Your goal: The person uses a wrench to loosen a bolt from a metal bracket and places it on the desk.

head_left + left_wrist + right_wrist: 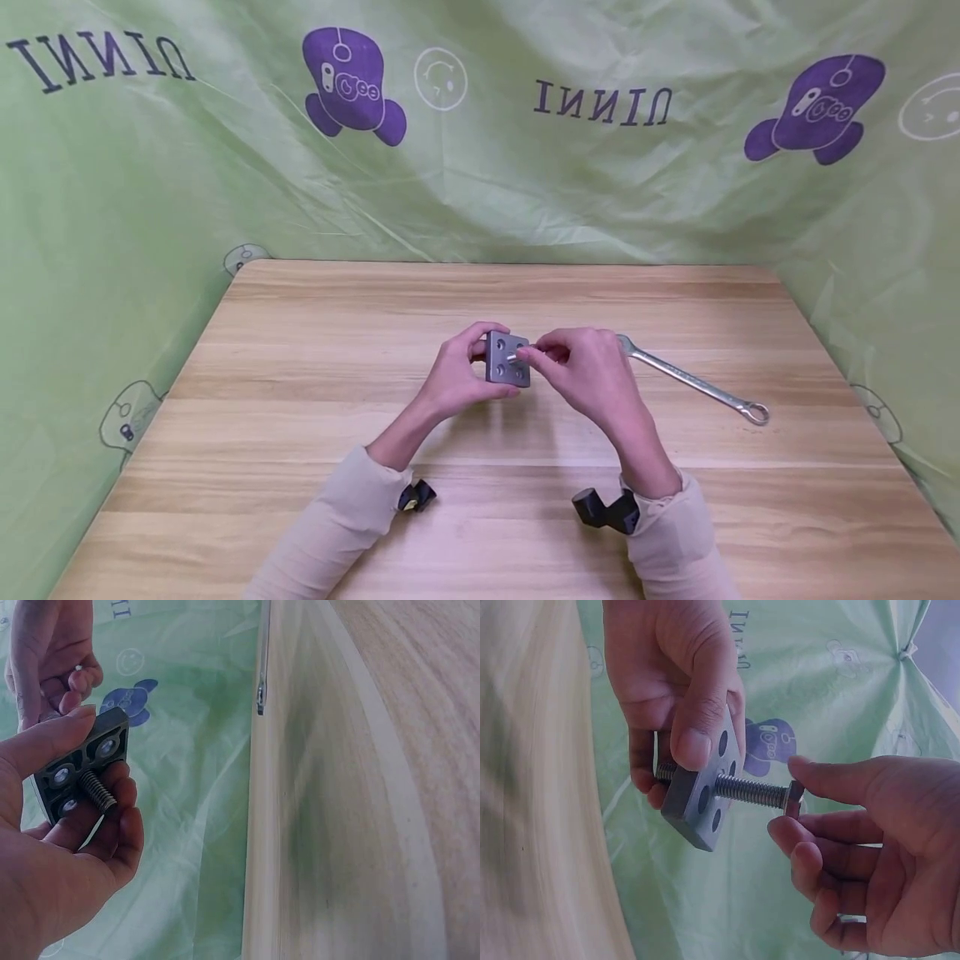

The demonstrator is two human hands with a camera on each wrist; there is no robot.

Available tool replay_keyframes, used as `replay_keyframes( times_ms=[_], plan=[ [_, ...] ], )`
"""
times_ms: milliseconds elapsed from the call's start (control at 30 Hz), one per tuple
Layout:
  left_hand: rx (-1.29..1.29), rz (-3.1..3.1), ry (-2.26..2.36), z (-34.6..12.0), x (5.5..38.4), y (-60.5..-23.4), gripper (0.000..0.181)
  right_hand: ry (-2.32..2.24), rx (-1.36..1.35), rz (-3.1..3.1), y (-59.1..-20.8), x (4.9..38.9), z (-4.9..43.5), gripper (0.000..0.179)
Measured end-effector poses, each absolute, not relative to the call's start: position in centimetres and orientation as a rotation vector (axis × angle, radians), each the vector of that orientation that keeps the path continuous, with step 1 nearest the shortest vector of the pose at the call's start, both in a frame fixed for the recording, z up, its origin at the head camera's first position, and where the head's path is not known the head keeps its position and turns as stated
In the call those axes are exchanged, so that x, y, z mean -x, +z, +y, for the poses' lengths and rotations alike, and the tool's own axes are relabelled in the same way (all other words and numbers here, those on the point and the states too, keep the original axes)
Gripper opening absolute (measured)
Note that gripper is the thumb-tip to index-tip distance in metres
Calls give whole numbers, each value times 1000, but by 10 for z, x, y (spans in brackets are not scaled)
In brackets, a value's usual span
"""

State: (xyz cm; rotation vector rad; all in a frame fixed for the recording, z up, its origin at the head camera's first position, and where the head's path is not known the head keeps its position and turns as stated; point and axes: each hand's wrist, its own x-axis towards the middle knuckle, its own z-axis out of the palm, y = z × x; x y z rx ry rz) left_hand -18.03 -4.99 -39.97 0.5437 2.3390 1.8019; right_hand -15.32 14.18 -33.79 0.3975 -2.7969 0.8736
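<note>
Location: the plate (510,372) is held above the desk (315,375), about midway between its left and right edges. The bolt (754,791) passes through the plate's middle hole, with four other holes set towards the plate's corners.

Governing relation: the bolt's long axis stands roughly square to the plate's face; exact squareness cannot be told from these angles. In the head view, the head of the bolt lies on the plate's right side. A good length of bare thread shows between head and plate, so the head is well apart from the face. The threaded tip projects beyond the opposite face, on the left hand's side.

Hands: the right hand (592,367) is the nearer to the bolt head and pinches it between thumb and forefinger, the other fingers bent and holding nothing visible. The left hand (459,373) grips the plate by opposite edges, thumb on the near one, fingers on the far one. Its fingers also lie close to the projecting tip; whether any touches it cannot be told.

Also noted: the wrench (693,382) lies on the desk beyond the right hand, its long axis slanting so that the ring end is nearest the right edge.
</note>
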Motion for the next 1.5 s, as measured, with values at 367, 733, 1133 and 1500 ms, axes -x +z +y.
replay_keyframes(
  times_ms=[367, 733, 1133, 1500],
  plan=[
    [-561, 2317, 1800, -51, 182, -400, 74, 848, -700, -2667, -340, 153, 149, 19],
    [-577, 2286, 1800, -53, 183, -400, 74, 808, -862, -2568, -340, 154, 153, 25],
    [-568, 2303, 1815, -53, 182, -399, 74, 828, -815, -2595, -339, 153, 153, 42],
    [-543, 2318, 1809, -54, 182, -397, 74, 885, -377, -2748, -337, 152, 143, 33]
  ],
)
